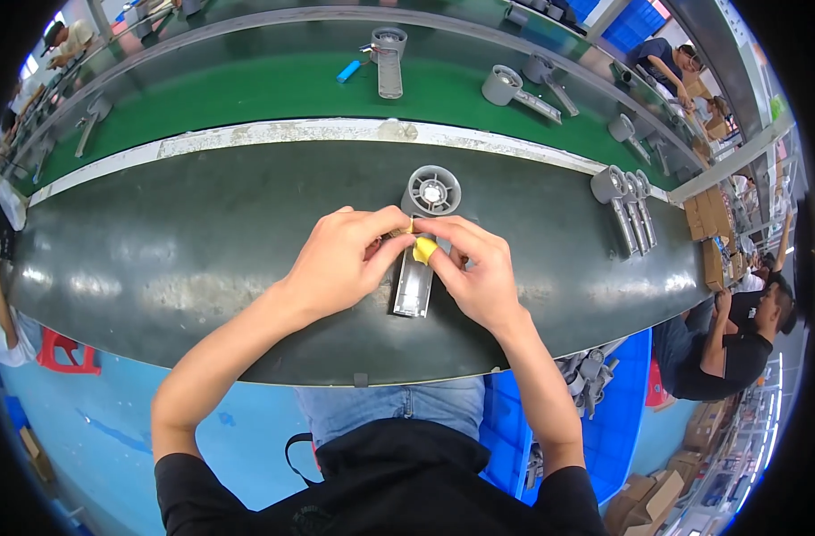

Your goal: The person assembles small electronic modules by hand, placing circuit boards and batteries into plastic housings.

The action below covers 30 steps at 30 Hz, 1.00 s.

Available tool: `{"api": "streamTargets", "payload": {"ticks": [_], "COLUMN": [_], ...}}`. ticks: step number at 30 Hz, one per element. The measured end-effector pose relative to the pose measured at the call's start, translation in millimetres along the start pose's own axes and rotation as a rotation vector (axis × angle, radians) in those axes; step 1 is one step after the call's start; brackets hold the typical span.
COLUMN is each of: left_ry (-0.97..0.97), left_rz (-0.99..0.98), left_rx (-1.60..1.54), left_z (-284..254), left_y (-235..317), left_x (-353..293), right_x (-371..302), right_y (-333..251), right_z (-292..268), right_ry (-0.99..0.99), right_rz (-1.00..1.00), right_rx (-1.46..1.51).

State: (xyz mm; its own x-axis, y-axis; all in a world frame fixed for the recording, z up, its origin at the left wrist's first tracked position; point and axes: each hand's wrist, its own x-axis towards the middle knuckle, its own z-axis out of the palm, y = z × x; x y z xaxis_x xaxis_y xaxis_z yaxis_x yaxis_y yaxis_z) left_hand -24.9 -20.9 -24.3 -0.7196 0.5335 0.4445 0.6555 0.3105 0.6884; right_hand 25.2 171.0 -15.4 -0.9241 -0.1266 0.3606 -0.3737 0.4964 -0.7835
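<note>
A grey handheld fan housing (413,295) lies on the dark table in front of me, its round head with a spoked ring pointing away and its open handle toward me. Over the upper part of the handle, both my hands meet with fingertips close together. My left hand (345,259) is closed in a pinch near the neck of the fan. Closed as well, my right hand (479,272) pinches a small bright yellow piece (424,249) that looks like soft strip or tape. What lies between the left fingertips is too small and covered to make out.
Several grey fan housings (623,210) stand in a row at the table's right. Beyond a white ledge (273,132), a green conveyor (282,85) carries more fans and a blue cylinder (348,71). A blue bin (617,429) with grey parts sits below right; co-workers sit at both sides.
</note>
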Motion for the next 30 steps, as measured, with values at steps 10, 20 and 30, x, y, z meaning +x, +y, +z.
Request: {"api": "streamTargets", "payload": {"ticks": [10, 20, 30], "left_ry": [-0.103, 0.036, -0.093], "left_rz": [-0.259, 0.007, -0.465], "left_rx": [-0.316, -0.094, -0.603], "left_z": [-2.7, 6.1, -2.3], "left_y": [3.2, -8.3, -2.6], "left_x": [-14.5, -16.1, -12.8], "right_x": [-7.0, -8.8, -7.0], "right_y": [17.6, 17.2, 13.5], "right_z": [17.1, 17.8, 7.8], "right_ry": [0.176, 0.191, 0.176], "right_rz": [-0.114, -0.078, -0.270], "right_rx": [-0.116, -0.092, -0.428]}}
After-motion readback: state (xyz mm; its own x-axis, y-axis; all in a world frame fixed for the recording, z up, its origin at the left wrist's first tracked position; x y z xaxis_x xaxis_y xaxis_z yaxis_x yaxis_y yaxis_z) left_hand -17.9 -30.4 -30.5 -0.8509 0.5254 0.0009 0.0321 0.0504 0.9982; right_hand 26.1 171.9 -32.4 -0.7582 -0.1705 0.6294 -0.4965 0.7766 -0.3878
